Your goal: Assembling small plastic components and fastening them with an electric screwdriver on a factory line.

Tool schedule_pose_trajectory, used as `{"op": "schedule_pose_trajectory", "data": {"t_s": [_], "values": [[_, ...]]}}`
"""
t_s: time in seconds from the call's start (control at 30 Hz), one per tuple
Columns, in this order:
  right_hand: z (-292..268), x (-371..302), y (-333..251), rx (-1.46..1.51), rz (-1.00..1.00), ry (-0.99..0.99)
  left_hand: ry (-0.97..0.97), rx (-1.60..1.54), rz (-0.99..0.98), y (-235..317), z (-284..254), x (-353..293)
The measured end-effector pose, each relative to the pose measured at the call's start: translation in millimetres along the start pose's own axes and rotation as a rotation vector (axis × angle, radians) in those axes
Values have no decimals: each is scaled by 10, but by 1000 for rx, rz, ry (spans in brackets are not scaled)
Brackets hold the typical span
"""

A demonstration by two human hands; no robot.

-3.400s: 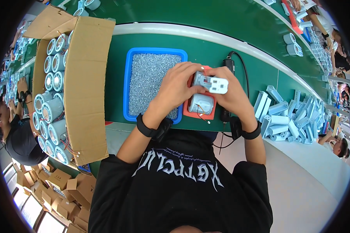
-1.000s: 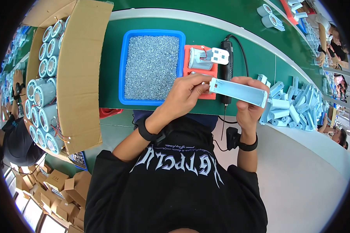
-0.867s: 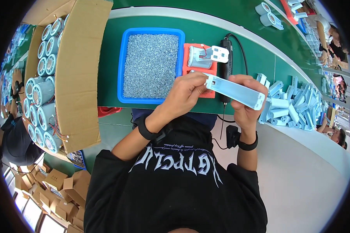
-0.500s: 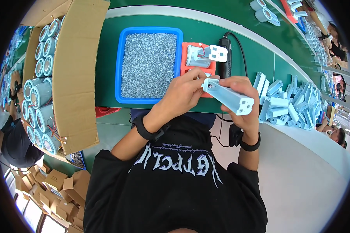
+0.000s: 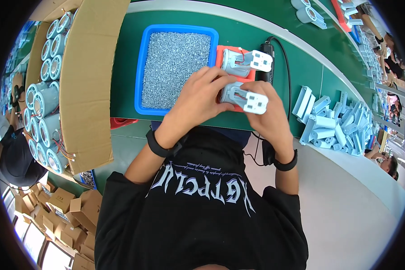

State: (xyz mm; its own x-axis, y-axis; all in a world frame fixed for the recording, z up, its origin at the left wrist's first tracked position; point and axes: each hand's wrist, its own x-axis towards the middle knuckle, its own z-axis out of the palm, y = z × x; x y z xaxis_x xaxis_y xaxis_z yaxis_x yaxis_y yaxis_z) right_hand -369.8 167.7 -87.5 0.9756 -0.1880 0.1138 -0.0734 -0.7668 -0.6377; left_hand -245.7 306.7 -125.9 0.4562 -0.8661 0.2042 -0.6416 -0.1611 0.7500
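My left hand point(image 5: 201, 95) is closed around the near light-blue cylindrical housing point(image 5: 229, 93), which is partly hidden by my fingers. Against that housing sits a light-blue plastic handle point(image 5: 255, 102), its pale end plate with holes facing up. My right hand point(image 5: 271, 112) grips the handle from its right side. Just beyond, a second housing point(image 5: 233, 63) with a handle point(image 5: 261, 61) attached rests in a red holder point(image 5: 221, 50); a thin wire lead shows on it. The near part of the holder is largely covered by my hands.
Left of the holder stands a blue tray point(image 5: 139, 72) full of small silver screws point(image 5: 177, 67). A black electric screwdriver point(image 5: 266, 51) with a cable lies behind at right. Loose light-blue handles point(image 5: 333, 123) are piled to the right. An open carton point(image 5: 92, 90) holds several housings point(image 5: 45, 101) at left.
The handle has moved from above the table's near edge, away from me, onto the near housing. My left hand has shifted from the handle's end to that housing.
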Motion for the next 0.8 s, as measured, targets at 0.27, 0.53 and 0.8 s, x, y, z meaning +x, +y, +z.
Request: {"op": "schedule_pose_trajectory", "data": {"t_s": [0.27, 0.53, 0.8], "values": [[-115, 124, -84, -66, 46, -143, 58, -124, -10, -52, 89, -3], [-50, 36, -133, -117, 41, -32, 117, -151, 34, -77, 116, -5], [8, 72, 47, -107, -41, -47, 99, -140, -8, -42, 70, -5]]}}
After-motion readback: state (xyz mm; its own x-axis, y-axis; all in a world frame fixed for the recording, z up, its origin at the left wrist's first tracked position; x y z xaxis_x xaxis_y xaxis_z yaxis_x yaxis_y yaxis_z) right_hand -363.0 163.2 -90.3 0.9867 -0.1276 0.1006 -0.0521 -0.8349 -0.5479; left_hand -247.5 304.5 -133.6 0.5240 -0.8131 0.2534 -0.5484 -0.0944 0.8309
